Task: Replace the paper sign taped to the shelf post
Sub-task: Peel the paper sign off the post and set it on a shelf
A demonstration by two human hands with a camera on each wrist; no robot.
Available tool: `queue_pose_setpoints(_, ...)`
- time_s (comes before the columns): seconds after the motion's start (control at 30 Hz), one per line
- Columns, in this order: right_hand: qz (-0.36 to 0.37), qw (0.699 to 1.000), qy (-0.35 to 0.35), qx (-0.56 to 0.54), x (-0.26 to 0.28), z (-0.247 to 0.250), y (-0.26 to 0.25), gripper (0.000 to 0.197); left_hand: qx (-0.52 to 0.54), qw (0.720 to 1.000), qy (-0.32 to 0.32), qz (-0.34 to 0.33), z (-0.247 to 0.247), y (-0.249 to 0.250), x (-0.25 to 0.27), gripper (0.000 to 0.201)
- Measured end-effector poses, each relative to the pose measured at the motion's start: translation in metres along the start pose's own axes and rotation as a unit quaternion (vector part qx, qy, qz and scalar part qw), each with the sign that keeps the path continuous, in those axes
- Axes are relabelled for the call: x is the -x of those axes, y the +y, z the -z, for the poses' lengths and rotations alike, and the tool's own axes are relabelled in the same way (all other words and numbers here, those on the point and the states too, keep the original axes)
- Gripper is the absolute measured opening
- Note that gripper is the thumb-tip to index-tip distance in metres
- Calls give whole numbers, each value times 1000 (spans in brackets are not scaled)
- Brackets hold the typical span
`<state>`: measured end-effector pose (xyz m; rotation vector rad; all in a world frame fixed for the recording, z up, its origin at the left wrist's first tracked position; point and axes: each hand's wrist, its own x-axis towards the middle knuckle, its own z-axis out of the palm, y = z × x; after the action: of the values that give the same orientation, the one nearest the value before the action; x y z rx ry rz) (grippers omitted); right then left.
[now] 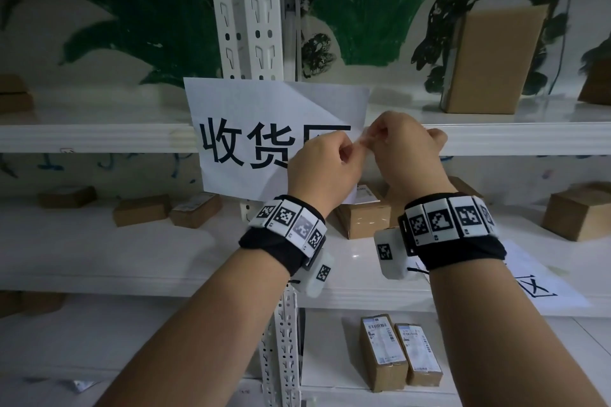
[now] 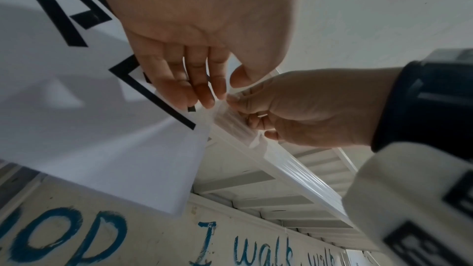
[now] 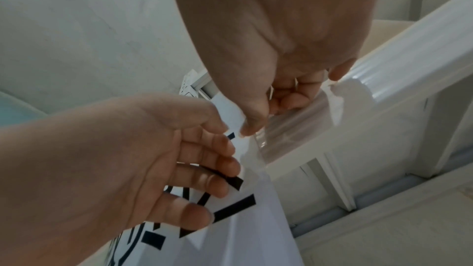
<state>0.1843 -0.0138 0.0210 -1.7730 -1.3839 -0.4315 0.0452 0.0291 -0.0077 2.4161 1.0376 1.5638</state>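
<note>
Paper sign (image 1: 264,129) hanging across the front of the shelf post (image 1: 246,26), upper edge at the level of the shelf beam (image 1: 99,137), large black characters printed on white, a diagonal crease at the upper right corner. Right edge of the sign partly covered by both hands.

Left hand (image 1: 322,165) raised in front of the sign's right edge, thumb and forefinger closed in a pinch on one end of a strip of clear tape (image 1: 362,142); remaining fingers (image 3: 204,181) loosely curled against the printed face. Right hand (image 1: 401,149) just right of the sign, fingertips clamped on the other end of the same strip, knuckles touching the beam front. Tape stretched short between the two grips. Clear film (image 3: 294,128) seen lying over the beam just right of the sign's edge in the right wrist view; whether joined to the pinched strip cannot be told.

Marker-patterned wristbands on both forearms.

Second printed sheet (image 1: 542,277) lying flat on the shelf below and right of the sign, partly hidden by the right forearm. Small cardboard boxes (image 1: 363,218) directly below the sign; more boxes below and left of it. Tall cardboard box (image 1: 492,59) standing upright on the shelf above and right of the sign. Two labelled cartons (image 1: 400,353) side by side two shelves beneath it. Green and black painting on the wall behind the post; blue handwriting (image 2: 256,250) on the wall below the sign.
</note>
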Motion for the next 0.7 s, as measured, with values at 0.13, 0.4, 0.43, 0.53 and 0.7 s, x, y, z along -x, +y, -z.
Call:
queue_pose_setpoints(0.13,-18,999,18,-28,0,-2,-1,33,0,1000,-3,8,-4,0,2,38)
queue_pose_setpoints(0.4,19,974,153,-169,21,-31,5,4,-7,1000,16,-6,-2,-6,5,27)
queue_pose_setpoints(0.43,17,972,160,-172,21,-33,5,4,-9,1000,17,-7,-2,-6,6,26)
queue_pose_setpoints(0.53,5,974,160,-160,20,-34,4,2,-20,999,25,-22,-1,-6,9,26)
queue_pose_setpoints(0.7,22,985,118,-123,11,-26,5,5,-42,996,41,-63,0,-5,14,25)
